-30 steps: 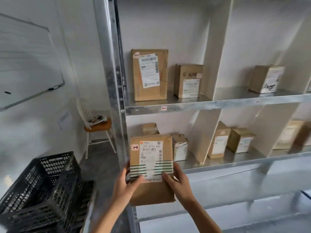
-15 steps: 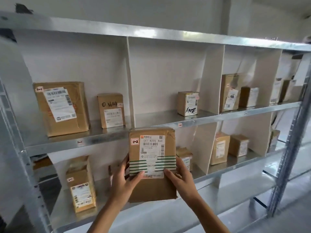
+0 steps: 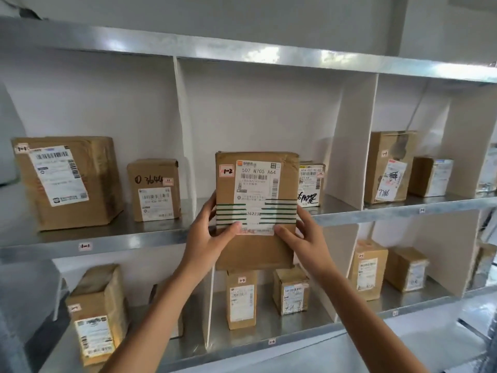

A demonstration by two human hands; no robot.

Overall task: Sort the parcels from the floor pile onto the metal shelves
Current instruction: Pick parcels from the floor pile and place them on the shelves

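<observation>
Pale wall behind metal shelves [image 3: 129,239] split by white dividers [image 3: 185,146], boxes standing in the bays, left hand [image 3: 208,238] and right hand [image 3: 305,239] both grasping an upright cardboard parcel [image 3: 255,249] marked 1-2, held in front of the middle bay

Held parcel [image 3: 255,211]: brown cardboard, white label, green horizontal stripes, red-edged tag. Shelves [image 3: 113,242]: grey metal. Dividers [image 3: 349,141]: white.
</observation>
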